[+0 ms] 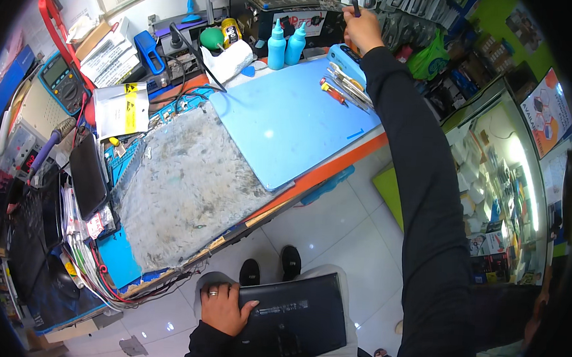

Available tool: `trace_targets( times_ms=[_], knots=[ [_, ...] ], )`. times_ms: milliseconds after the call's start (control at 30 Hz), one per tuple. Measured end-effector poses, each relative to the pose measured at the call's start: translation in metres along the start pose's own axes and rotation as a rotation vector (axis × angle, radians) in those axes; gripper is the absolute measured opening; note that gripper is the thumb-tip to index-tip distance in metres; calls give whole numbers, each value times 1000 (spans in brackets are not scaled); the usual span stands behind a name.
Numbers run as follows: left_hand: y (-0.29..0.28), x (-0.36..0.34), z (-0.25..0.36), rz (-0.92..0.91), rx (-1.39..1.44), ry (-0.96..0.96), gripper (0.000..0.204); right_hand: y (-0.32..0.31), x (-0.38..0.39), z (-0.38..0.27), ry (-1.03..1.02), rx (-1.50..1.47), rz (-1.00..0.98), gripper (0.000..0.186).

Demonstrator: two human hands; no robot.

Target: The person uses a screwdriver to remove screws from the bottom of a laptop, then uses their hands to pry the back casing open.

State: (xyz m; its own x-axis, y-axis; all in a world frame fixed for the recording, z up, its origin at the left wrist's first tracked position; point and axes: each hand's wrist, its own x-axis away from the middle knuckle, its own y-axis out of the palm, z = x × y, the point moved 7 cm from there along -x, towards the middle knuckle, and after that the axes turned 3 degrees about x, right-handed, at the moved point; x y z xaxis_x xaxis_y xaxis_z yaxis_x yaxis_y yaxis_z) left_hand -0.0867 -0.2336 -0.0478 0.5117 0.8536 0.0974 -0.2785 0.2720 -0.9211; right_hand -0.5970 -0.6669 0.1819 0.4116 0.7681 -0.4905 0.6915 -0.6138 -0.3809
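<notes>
Faint pale print runs across the black laptop, which lies on the person's lap below the front edge of the surface. On the surface, a white pouch bears a yellow label with black marks, and a yellow can carries dark lettering. Behind two light-blue bottles, a black box shows a sticker with red and white print. At far right stands an orange-and-white poster with lettering.

The right arm reaches far forward and up; the right hand is closed around a slim dark tool, above a blue device and a red-and-yellow screwdriver on the blue mat. The left forearm comes from below; the left hand, ringed, rests at the laptop's left end, thumb spread over it, fingers together. Whether it grips the edge, I cannot tell.
</notes>
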Motion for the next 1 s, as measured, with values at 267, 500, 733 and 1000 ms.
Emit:
trace_targets(
  times_ms=[267, 500, 733, 1000],
  knots=[
    [-1, -2, -1, -3, 41, 2, 61, -6, 2, -4, 112, 104, 19, 21],
    [-1, 0, -2, 7, 57, -11, 61, 8, 17, 23, 364, -250, 98, 16],
    [-1, -2, -4, 28, 49, -1, 62, 8, 10, 23, 254, -168, 95, 18],
    [2, -1, -6, 31, 65, -16, 63, 14, 2, 24, 230, -110, 158, 16]
  ],
)
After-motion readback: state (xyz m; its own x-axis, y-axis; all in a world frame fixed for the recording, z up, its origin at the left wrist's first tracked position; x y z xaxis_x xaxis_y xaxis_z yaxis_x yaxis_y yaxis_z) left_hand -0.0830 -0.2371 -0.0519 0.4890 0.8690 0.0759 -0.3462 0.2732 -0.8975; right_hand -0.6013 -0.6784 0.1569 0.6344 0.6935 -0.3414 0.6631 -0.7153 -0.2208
